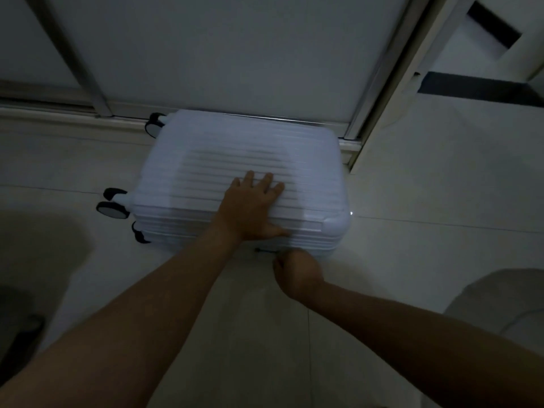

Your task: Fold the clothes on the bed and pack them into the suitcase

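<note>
So the suitcase is a hard-shell one, really pale, white going slightly bluish in the dim light, with horizontal ribs running across the whole lid and rounded corners. It's lying flat on the floor, lid down and closed as far as I can see, with the two halves stacked and the seam running along the near side. The black wheels stick out from the left end. There's one pair near the front corner, another wheel just below it, and one more pair at the far corner. The far long side sits right up against the bottom track of the sliding door.

The left hand is flat on the lid near the front edge. Its palm is down, the fingers are straight and spread across the ribs, and the thumb is hooked over the near edge. The right hand is lower, at the near side wall of the case, with the fingers curled in tight. A small dark zipper pull pokes out leftward from those fingers along the seam, so it's pinching the end of it. Both forearms are bare.

Further out, the floor is big light tiles with thin grout lines. The door is frosted panels in a metal frame. There's a dark shadowy patch at the lower left, and a pale grey rounded shape at the lower right that I honestly can't identify.
</note>
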`<control>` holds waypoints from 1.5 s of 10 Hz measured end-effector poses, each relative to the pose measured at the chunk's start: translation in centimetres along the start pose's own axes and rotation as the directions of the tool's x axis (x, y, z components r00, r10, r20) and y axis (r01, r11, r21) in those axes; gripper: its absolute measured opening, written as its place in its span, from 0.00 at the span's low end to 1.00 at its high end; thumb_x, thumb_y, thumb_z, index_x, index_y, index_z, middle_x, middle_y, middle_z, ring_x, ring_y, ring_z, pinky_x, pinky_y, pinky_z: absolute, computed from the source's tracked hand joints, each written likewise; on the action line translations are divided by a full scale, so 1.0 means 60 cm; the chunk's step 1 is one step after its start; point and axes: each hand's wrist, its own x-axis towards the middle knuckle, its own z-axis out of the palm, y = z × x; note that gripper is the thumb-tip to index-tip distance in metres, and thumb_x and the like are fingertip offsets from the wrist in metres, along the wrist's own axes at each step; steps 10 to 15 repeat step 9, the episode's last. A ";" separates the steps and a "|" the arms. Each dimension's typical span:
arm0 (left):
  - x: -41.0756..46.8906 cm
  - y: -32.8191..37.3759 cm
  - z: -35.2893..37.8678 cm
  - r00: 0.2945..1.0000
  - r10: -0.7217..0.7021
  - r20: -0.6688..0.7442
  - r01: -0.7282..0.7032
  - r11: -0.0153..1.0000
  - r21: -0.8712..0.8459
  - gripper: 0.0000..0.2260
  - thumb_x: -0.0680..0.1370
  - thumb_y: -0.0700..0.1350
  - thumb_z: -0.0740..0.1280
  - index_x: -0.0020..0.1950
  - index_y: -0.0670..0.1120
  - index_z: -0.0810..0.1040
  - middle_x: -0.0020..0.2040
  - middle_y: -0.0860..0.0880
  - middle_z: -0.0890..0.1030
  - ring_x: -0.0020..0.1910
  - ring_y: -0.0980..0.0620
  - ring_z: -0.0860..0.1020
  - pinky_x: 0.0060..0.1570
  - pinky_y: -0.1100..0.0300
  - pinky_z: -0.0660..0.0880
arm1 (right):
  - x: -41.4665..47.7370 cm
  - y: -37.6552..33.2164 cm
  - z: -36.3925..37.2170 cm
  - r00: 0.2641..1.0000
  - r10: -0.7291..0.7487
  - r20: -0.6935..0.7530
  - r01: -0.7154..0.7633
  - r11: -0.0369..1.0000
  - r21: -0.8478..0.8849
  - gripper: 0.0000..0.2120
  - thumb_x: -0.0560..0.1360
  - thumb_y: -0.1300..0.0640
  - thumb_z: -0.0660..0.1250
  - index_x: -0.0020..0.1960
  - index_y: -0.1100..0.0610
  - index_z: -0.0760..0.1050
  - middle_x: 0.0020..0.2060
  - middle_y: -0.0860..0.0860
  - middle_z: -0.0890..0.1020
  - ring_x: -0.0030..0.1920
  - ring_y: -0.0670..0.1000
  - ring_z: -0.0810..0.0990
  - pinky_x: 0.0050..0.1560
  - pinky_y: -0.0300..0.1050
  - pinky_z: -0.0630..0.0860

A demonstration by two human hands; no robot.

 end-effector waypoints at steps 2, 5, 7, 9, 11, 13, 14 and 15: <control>-0.015 -0.035 0.007 0.990 0.071 -0.125 -0.085 0.991 -0.107 0.46 0.63 0.75 0.65 0.74 0.49 0.68 0.73 0.43 0.69 0.70 0.39 0.68 0.65 0.42 0.70 | 0.015 -0.035 0.021 0.999 0.039 -0.031 -0.041 0.996 -0.073 0.16 0.80 0.51 0.57 0.50 0.58 0.82 0.49 0.57 0.83 0.50 0.57 0.81 0.44 0.44 0.72; -0.037 -0.049 0.013 0.999 0.005 -0.049 -0.014 0.984 -0.180 0.40 0.69 0.70 0.64 0.77 0.54 0.62 0.73 0.42 0.63 0.72 0.39 0.62 0.71 0.46 0.60 | 0.039 -0.043 -0.034 0.964 -0.204 0.170 0.212 0.977 -0.029 0.18 0.82 0.48 0.55 0.61 0.55 0.79 0.58 0.56 0.81 0.57 0.58 0.78 0.57 0.47 0.74; -0.052 -0.024 -0.051 0.987 -0.096 0.132 0.134 0.940 -0.315 0.37 0.71 0.70 0.50 0.76 0.52 0.64 0.76 0.45 0.62 0.75 0.44 0.59 0.74 0.49 0.56 | 0.023 -0.063 -0.115 0.932 -0.251 0.262 0.264 0.964 -0.015 0.17 0.81 0.45 0.59 0.55 0.55 0.79 0.54 0.55 0.82 0.54 0.56 0.79 0.56 0.50 0.75; -0.103 -0.024 -0.171 0.973 -0.219 0.071 0.223 0.824 -0.521 0.27 0.78 0.62 0.62 0.74 0.53 0.67 0.73 0.50 0.68 0.72 0.50 0.65 0.72 0.54 0.61 | -0.017 -0.112 -0.279 0.966 -0.202 0.161 0.189 0.978 0.094 0.17 0.81 0.46 0.60 0.64 0.53 0.77 0.62 0.51 0.79 0.52 0.47 0.78 0.54 0.37 0.73; -0.103 -0.024 -0.171 0.973 -0.219 0.071 0.223 0.824 -0.521 0.27 0.78 0.62 0.62 0.74 0.53 0.67 0.73 0.50 0.68 0.72 0.50 0.65 0.72 0.54 0.61 | -0.017 -0.112 -0.279 0.966 -0.202 0.161 0.189 0.978 0.094 0.17 0.81 0.46 0.60 0.64 0.53 0.77 0.62 0.51 0.79 0.52 0.47 0.78 0.54 0.37 0.73; -0.103 -0.024 -0.171 0.973 -0.219 0.071 0.223 0.824 -0.521 0.27 0.78 0.62 0.62 0.74 0.53 0.67 0.73 0.50 0.68 0.72 0.50 0.65 0.72 0.54 0.61 | -0.017 -0.112 -0.279 0.966 -0.202 0.161 0.189 0.978 0.094 0.17 0.81 0.46 0.60 0.64 0.53 0.77 0.62 0.51 0.79 0.52 0.47 0.78 0.54 0.37 0.73; -0.103 -0.024 -0.171 0.973 -0.219 0.071 0.223 0.824 -0.521 0.27 0.78 0.62 0.62 0.74 0.53 0.67 0.73 0.50 0.68 0.72 0.50 0.65 0.72 0.54 0.61 | -0.017 -0.112 -0.279 0.966 -0.202 0.161 0.189 0.978 0.094 0.17 0.81 0.46 0.60 0.64 0.53 0.77 0.62 0.51 0.79 0.52 0.47 0.78 0.54 0.37 0.73; -0.103 -0.024 -0.171 0.973 -0.219 0.071 0.223 0.824 -0.521 0.27 0.78 0.62 0.62 0.74 0.53 0.67 0.73 0.50 0.68 0.72 0.50 0.65 0.72 0.54 0.61 | -0.017 -0.112 -0.279 0.966 -0.202 0.161 0.189 0.978 0.094 0.17 0.81 0.46 0.60 0.64 0.53 0.77 0.62 0.51 0.79 0.52 0.47 0.78 0.54 0.37 0.73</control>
